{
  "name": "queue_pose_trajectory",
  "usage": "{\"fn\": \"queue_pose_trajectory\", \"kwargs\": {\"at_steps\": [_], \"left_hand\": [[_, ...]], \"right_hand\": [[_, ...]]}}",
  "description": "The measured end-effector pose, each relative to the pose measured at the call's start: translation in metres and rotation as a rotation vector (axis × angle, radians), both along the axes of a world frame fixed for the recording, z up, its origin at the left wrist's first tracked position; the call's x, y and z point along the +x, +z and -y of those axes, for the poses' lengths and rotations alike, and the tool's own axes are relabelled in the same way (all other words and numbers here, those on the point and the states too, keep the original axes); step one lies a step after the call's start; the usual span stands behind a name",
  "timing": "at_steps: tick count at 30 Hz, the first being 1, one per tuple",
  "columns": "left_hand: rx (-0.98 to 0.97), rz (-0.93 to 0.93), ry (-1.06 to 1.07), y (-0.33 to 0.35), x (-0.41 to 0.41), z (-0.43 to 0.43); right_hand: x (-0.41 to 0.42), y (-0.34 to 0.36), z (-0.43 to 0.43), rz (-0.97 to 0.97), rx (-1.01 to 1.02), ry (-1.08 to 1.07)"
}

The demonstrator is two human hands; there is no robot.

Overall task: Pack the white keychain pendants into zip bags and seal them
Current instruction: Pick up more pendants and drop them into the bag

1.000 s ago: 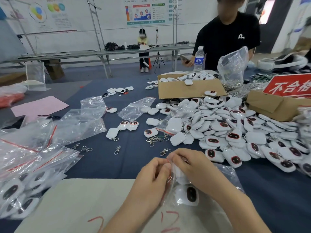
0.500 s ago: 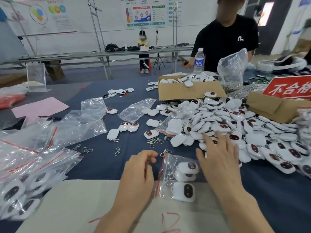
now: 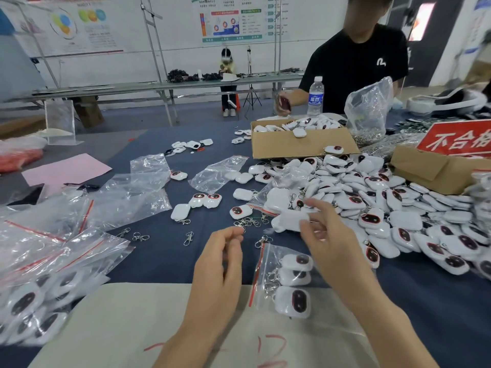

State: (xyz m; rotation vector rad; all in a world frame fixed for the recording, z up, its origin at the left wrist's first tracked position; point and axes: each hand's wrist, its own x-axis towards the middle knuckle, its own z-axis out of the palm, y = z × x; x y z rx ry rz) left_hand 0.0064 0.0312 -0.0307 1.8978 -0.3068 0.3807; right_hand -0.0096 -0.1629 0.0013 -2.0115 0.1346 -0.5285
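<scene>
A zip bag [image 3: 268, 277] with a red seal strip lies on the blue cloth in front of me, holding three white keychain pendants [image 3: 293, 301]. My right hand [image 3: 326, 243] hovers above it and pinches one white pendant [image 3: 288, 221], which is blurred. My left hand [image 3: 218, 264] hangs just left of the bag with loosely curled fingers and holds nothing. A big heap of loose pendants [image 3: 372, 205] spreads to the right.
Packed bags [image 3: 34, 296] pile at the left, empty bags [image 3: 127, 197] behind them. Loose metal clasps [image 3: 187, 238] lie between. Cardboard boxes [image 3: 297, 144] sit at the back, with a water bottle [image 3: 315, 96] and a person in black. A white sheet [image 3: 132, 328] covers the near edge.
Both hands let go of the bag top and the bag came to lie flat. My right hand reached into the heap and now lifts one pendant back toward the bag.
</scene>
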Motion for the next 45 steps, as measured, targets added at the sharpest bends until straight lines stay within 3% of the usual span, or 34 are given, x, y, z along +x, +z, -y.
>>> {"fn": "queue_pose_trajectory", "kwargs": {"at_steps": [3, 5, 8, 11, 19, 45], "left_hand": [[-0.2, -0.108, -0.097, 0.008, -0.003, 0.004], [-0.224, -0.172, -0.18, 0.01, -0.005, 0.004], [-0.226, -0.243, -0.299, 0.009, -0.003, 0.004], [-0.229, -0.284, -0.37, 0.01, -0.002, 0.005], [-0.307, -0.199, -0.304, 0.009, -0.003, 0.006], [-0.263, -0.138, -0.293, 0.011, -0.003, 0.004]], "right_hand": [[-0.001, 0.0, -0.018, 0.015, 0.003, 0.232], [-0.002, -0.003, -0.027, 0.055, -0.059, 0.312], [-0.002, -0.007, -0.031, 0.077, -0.047, 0.338], [0.0, -0.006, -0.031, 0.04, 0.118, 0.329], [0.0, 0.0, -0.036, -0.034, 0.354, 0.413], [0.0, 0.0, -0.04, 0.033, 0.408, 0.374]]}}
